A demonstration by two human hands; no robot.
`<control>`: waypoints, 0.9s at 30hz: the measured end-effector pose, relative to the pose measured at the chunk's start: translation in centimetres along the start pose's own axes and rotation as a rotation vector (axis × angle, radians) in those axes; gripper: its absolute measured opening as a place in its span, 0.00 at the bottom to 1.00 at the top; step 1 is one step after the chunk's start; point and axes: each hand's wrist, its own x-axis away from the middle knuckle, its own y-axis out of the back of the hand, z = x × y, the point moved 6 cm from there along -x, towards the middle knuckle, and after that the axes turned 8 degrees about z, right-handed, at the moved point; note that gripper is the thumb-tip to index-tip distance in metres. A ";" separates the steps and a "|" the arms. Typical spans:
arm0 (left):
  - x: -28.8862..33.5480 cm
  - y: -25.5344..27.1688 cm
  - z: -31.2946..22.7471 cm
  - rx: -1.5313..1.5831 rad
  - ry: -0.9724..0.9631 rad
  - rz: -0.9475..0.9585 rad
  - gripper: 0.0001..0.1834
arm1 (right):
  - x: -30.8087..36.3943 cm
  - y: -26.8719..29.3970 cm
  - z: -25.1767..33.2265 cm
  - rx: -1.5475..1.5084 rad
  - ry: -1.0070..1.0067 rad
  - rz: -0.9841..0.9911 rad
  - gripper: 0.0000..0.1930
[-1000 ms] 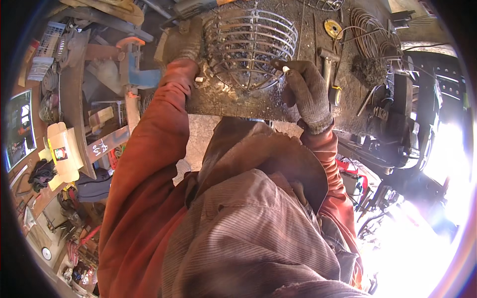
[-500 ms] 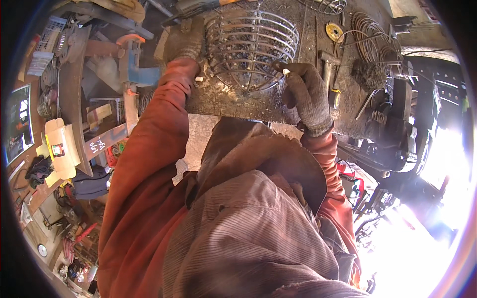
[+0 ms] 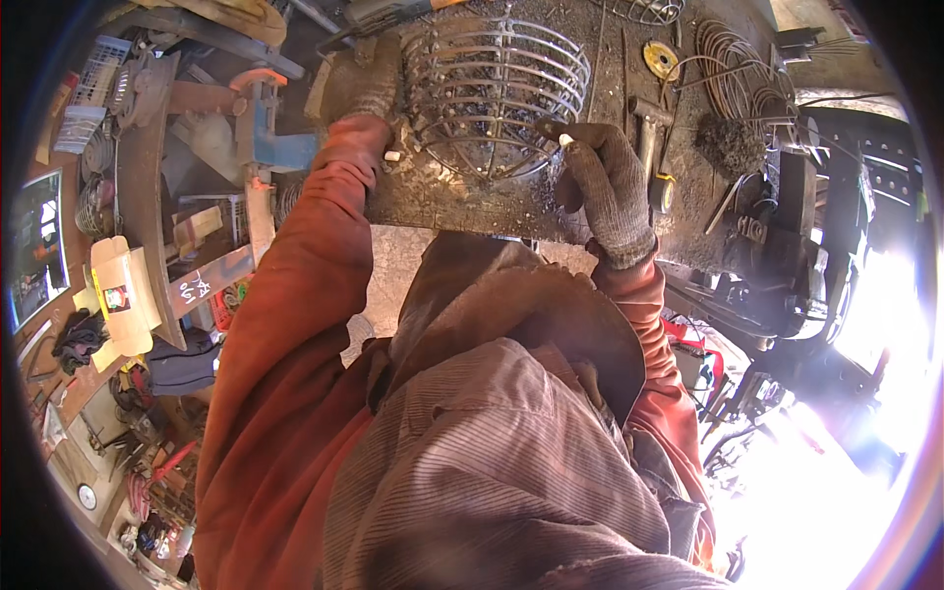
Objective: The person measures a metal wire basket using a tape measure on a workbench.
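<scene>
A round cage of bent metal rods (image 3: 503, 93) sits on the dirty workbench (image 3: 462, 211). At its near right side my right hand (image 3: 608, 187), in a grey-brown knit glove, is closed on a short white piece of chalk (image 3: 565, 140). The fingertips are close to the cage's lower right rods. My left hand (image 3: 362, 84), also gloved, lies against the cage's left side. Its fingers blend into the dark background, so their grip is not clear. Beside my left wrist, another small white piece (image 3: 392, 156) rests on the bench.
Right of the cage lie a hammer (image 3: 649, 133), a yellow disc (image 3: 661, 61), a tape measure (image 3: 665, 194) and a coil of wire (image 3: 742, 69). A power tool (image 3: 393, 12) is at the back. Blue clamp (image 3: 285, 147) and cardboard box (image 3: 123, 295) stand left.
</scene>
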 end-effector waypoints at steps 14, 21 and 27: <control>-1.3 0.1 0.5 -0.076 -0.075 -0.026 0.51 | -0.1 -0.2 0.0 -0.002 0.014 -0.008 0.11; 0.2 0.3 -0.4 -0.048 -0.046 0.009 0.50 | 0.1 -0.2 -0.1 -0.041 0.023 -0.017 0.11; -1.2 -0.5 0.8 -0.066 -0.005 -0.030 0.51 | 0.9 -0.2 0.8 0.069 0.084 -0.094 0.11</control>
